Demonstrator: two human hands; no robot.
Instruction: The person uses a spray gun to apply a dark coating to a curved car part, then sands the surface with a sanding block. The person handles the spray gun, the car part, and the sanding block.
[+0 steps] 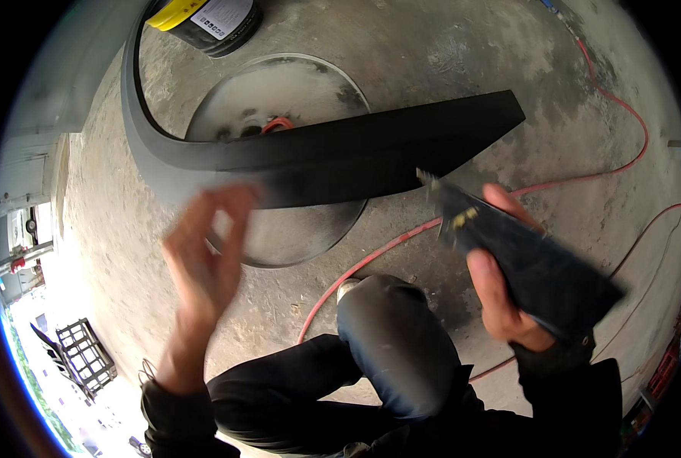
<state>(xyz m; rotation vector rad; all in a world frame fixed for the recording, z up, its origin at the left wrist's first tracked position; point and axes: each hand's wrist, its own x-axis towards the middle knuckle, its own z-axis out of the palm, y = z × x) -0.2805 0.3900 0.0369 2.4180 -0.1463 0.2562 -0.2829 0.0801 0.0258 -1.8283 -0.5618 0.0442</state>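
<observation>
A long, curved black panel [340,156] like a vehicle trim piece rests over a round, worn disc [294,237]. My left hand [207,248] hovers at the panel's near edge, fingers bent and thumb raised towards them. Motion smears its fingertips, so I cannot tell if they pinch anything or touch the panel. In my right hand [501,298] is a dark, flat sheet [546,267] with yellow marks and a ragged far end, resembling sandpaper. The thumb presses on it from one side, with a finger showing beyond the other. The sheet sits to the right of the panel, near its pointed end.
A black bucket [229,30] with a yellow rim stands at the far left. Across the concrete floor winds a red hose [394,243], passing in front of my knee [394,328]. Something red and looped [278,124] lies on the disc behind the panel. A black grid-like frame [87,355] is at the lower left.
</observation>
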